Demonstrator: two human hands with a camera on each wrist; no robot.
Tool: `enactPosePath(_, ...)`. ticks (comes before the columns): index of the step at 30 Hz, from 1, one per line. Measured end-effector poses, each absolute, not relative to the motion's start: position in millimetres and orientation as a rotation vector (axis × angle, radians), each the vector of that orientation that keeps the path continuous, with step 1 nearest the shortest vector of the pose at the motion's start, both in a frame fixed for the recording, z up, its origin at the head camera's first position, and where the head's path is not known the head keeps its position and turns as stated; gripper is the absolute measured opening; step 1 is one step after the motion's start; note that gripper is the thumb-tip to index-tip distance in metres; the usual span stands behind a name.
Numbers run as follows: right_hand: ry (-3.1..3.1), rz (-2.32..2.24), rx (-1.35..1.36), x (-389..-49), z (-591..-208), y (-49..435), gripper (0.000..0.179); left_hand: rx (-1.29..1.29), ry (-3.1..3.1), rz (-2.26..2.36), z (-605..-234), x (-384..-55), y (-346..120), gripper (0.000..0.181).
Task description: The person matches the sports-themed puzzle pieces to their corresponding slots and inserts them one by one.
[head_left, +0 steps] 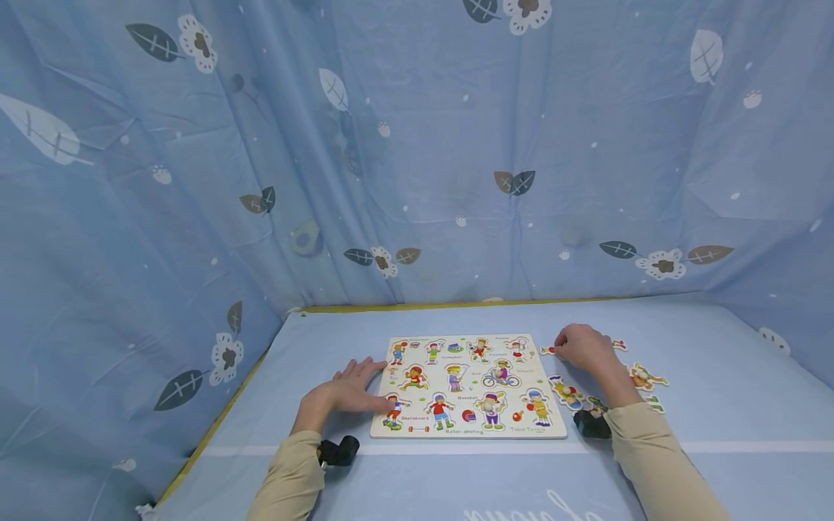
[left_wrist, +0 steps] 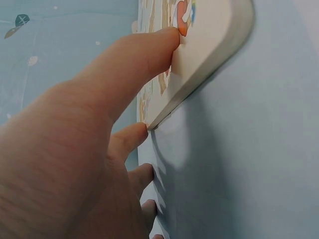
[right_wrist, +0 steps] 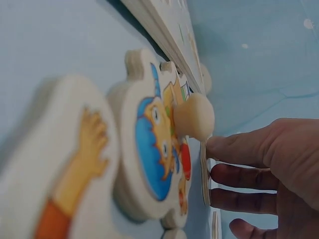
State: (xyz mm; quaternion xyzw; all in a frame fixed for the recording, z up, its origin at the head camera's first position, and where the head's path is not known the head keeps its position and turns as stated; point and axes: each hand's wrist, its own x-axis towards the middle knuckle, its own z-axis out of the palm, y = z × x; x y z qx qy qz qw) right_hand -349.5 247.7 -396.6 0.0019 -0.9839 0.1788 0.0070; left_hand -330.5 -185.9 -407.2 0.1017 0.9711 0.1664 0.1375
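A wooden puzzle board printed with sports figures lies flat on the table, several knobbed figure pieces set in it. My left hand is spread at the board's left side. Its thumb rests on the board's top face and the index fingertip touches the edge. Right of the board, my right hand bends down over a flat wooden puzzle piece, fingertips gathered at it, the grip partly hidden. In the right wrist view, a blue-haired figure piece with a round knob lies just in front of those fingers.
More loose puzzle pieces lie right of the board, among them one at the far right and a green-edged one. A blue patterned curtain hangs behind and around the table. Each wrist wears a small black camera.
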Motion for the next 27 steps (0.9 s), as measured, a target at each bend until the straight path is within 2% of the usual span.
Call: enactPosePath(27,-3.046,0.509,-0.016,-350.6,-393.4,246.1,0.015,0.297,2.802,0.486,-407.2,-331.1,-186.4,0.092)
